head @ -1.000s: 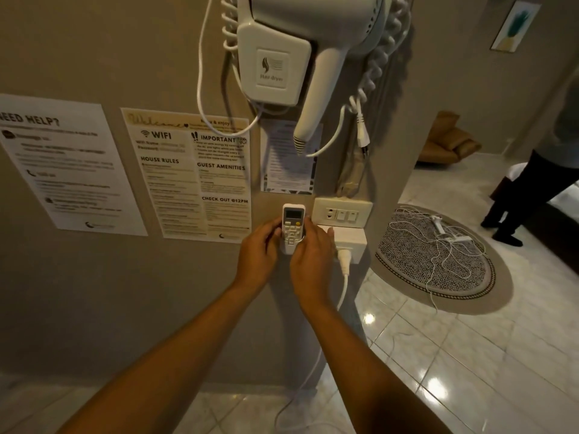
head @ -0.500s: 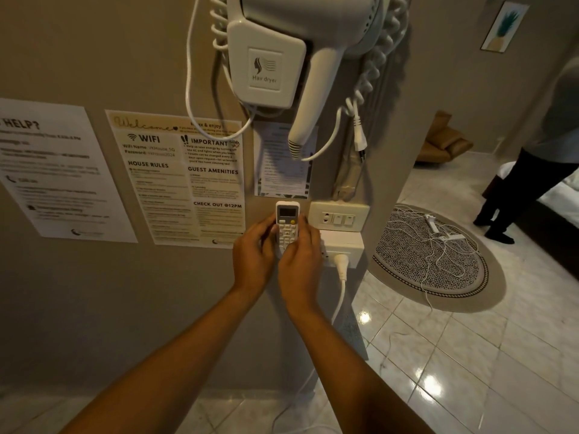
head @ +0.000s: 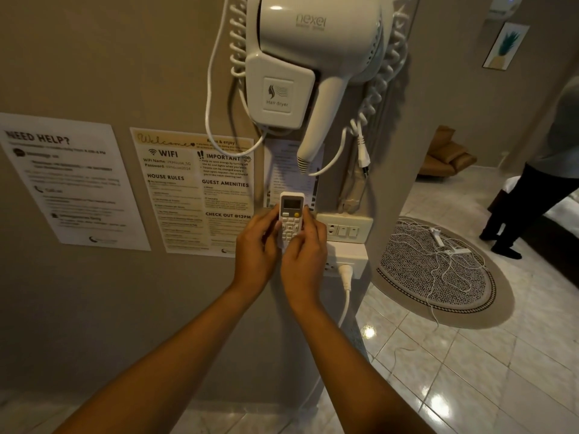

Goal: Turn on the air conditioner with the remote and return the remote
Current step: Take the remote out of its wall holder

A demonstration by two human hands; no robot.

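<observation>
Hair dryer (head: 313,57) mounted high on wall. Below-left of it, two notice sheets (head: 191,189); below-right, switch plate (head: 344,228); further right, round rug (head: 438,270) under tangled cables.

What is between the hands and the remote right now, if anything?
Nothing visible. Both hands are already on the remote: the left hand grips its left edge and the right hand its right edge and lower part, held up against the wall. The hair dryer hangs above, clear of the hands.
</observation>
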